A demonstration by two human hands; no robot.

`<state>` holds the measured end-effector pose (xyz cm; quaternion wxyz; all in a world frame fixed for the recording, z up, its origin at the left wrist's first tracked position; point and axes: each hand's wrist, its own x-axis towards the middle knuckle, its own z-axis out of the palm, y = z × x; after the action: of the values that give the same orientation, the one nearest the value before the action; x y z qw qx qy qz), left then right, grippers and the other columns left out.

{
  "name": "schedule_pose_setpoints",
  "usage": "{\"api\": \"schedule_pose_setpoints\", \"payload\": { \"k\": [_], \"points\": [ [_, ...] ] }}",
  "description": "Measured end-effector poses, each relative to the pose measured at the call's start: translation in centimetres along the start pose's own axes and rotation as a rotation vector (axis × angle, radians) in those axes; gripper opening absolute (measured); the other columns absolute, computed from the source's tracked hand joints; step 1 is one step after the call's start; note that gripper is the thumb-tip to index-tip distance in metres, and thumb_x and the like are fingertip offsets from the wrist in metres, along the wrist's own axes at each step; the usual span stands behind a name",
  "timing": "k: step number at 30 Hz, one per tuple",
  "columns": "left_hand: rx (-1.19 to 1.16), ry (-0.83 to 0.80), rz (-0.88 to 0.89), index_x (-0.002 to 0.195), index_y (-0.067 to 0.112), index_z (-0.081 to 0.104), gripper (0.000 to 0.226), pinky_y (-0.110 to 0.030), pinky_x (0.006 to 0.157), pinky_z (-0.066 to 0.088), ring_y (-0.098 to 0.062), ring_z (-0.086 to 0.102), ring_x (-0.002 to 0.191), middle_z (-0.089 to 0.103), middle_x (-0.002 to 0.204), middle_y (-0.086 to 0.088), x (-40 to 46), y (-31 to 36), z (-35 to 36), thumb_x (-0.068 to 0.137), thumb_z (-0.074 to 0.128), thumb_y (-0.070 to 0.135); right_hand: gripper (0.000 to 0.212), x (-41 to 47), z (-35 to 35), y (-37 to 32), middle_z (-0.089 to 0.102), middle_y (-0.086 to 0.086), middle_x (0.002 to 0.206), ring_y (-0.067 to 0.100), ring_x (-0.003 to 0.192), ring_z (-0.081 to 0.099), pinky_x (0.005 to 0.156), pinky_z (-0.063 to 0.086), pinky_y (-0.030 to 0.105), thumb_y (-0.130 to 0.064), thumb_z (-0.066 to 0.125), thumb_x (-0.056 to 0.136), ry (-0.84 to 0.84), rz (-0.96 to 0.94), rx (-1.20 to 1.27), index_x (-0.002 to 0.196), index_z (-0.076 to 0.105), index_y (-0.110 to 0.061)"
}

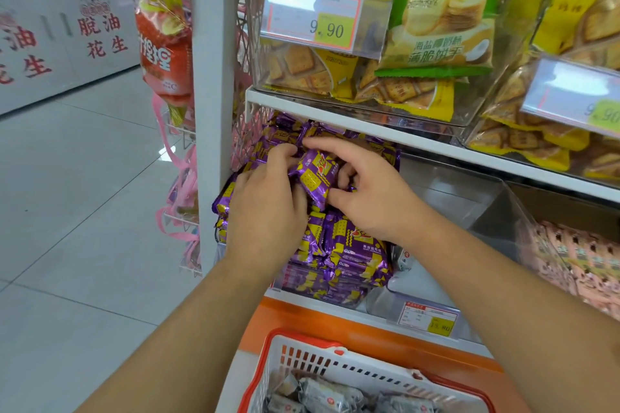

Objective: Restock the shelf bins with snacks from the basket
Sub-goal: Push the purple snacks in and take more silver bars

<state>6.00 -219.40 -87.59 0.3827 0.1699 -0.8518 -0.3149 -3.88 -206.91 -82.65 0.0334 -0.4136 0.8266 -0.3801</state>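
Head view looks down on a purple snack packet with yellow cracker print, held up between both hands just above the heap of purple packets that fills the lower shelf bin. The left hand lies palm-down over the left side of the heap, its fingers curled against the left edge of the raised packet. The right hand comes in from the right, thumb under the packet's lower corner and fingers bent over its top, so the packet is pinched between the two hands. How tightly each hand closes on it cannot be told, since the packet hides the fingertips.

Below, at the bottom edge of the picture, sits the basket, white with a red rim, holding silver-grey wrapped snacks. A yellow price label is fixed to the front of the lower bin. To the right of the purple heap lies a stretch of bare clear bin, and beyond it a bin of pink packets.

On the shelf above stand clear bins of yellow cracker packs, with a green biscuit bag upright among them and a price tag reading 9.90. Left of the white shelf post hang red snack bags over a pale tiled floor.
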Motion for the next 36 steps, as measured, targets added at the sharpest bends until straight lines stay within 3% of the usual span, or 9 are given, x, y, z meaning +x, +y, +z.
{"api": "schedule_pose_setpoints", "payload": {
  "k": [2,4,8,14,19,24,29,33,36],
  "points": [
    [-0.045,-0.007,-0.026,0.134,0.018,0.048,0.039,-0.05,0.092,0.049,-0.024,0.064,0.105,0.071,0.118,0.002,0.1,-0.1,0.1,0.096,0.055,0.01,0.069,0.1,0.1,0.2,0.053,0.003,0.085,0.013,0.074,0.05,0.073,0.049,0.033,-0.001,0.078,0.082,0.006,0.015,-0.037,0.137,0.063,-0.038],
    [-0.079,-0.024,-0.063,0.136,0.02,0.043,0.046,-0.053,0.088,0.051,-0.03,0.065,0.106,0.069,0.12,0.001,0.1,-0.1,0.0,0.093,0.053,0.007,0.059,0.3,0.2,0.1,0.053,-0.009,0.102,0.005,0.091,0.052,0.086,0.048,0.026,-0.015,0.083,0.083,0.016,0.045,-0.064,0.133,0.063,-0.037],
    [-0.119,-0.005,-0.128,0.143,0.016,0.04,0.06,-0.048,0.095,0.05,-0.024,0.059,0.117,0.061,0.13,0.0,0.2,0.4,-0.1,0.087,0.053,-0.001,0.058,1.5,1.1,-0.2,0.057,0.001,0.136,0.028,0.13,0.05,0.11,0.042,0.049,-0.044,0.077,0.087,0.108,0.076,-0.317,0.139,0.055,-0.029],
    [-0.116,0.085,-0.091,0.123,0.011,0.046,0.044,-0.049,0.088,0.049,-0.026,0.054,0.106,0.054,0.116,-0.002,-0.1,0.0,0.5,0.083,0.051,-0.007,0.073,5.5,3.1,-0.9,0.05,0.01,0.154,0.035,0.142,0.046,0.115,0.04,0.047,-0.061,0.059,0.095,0.167,0.114,-0.397,0.153,0.043,-0.02],
    [-0.065,0.073,-0.056,0.117,0.014,0.047,0.043,-0.051,0.084,0.048,-0.029,0.053,0.102,0.054,0.111,-0.005,0.1,-0.1,0.4,0.079,0.053,-0.006,0.069,9.1,4.1,-2.1,0.053,0.004,0.154,0.028,0.138,0.051,0.112,0.042,0.036,-0.064,0.063,0.092,0.075,0.167,-0.338,0.15,0.049,-0.029],
    [-0.036,0.071,-0.025,0.115,0.015,0.047,0.044,-0.05,0.086,0.048,-0.028,0.052,0.102,0.054,0.11,-0.005,0.1,-0.2,0.5,0.076,0.054,-0.006,0.076,11.3,5.9,-1.9,0.07,-0.003,0.124,0.025,0.11,0.067,0.097,0.054,0.04,-0.085,0.051,0.062,0.126,0.248,-0.254,0.116,0.067,-0.033],
    [-0.011,0.072,-0.026,0.108,0.012,0.049,0.037,-0.051,0.085,0.048,-0.03,0.052,0.099,0.053,0.106,-0.008,0.2,-0.3,0.7,0.076,0.054,-0.005,0.055,10.5,5.4,-2.2,0.07,-0.001,0.119,0.026,0.108,0.067,0.095,0.054,0.04,-0.072,0.06,0.064,0.072,0.238,-0.274,0.103,0.063,-0.033],
    [0.014,0.065,0.006,0.11,0.009,0.052,0.037,-0.05,0.087,0.048,-0.03,0.052,0.101,0.053,0.107,-0.009,0.2,-0.5,0.8,0.075,0.054,-0.004,0.045,10.3,4.6,-2.0,0.066,-0.003,0.128,0.024,0.115,0.063,0.1,0.05,0.035,-0.053,0.071,0.082,-0.01,0.218,-0.372,0.121,0.063,-0.033],
    [0.025,0.064,0.008,0.109,0.01,0.052,0.037,-0.05,0.086,0.047,-0.03,0.051,0.1,0.053,0.107,-0.009,0.2,-0.5,0.8,0.075,0.053,-0.005,0.057,10.5,5.1,-2.0,0.07,-0.006,0.122,0.022,0.109,0.066,0.099,0.053,0.037,-0.07,0.065,0.074,0.051,0.206,-0.287,0.118,0.065,-0.034]
  ]
}}
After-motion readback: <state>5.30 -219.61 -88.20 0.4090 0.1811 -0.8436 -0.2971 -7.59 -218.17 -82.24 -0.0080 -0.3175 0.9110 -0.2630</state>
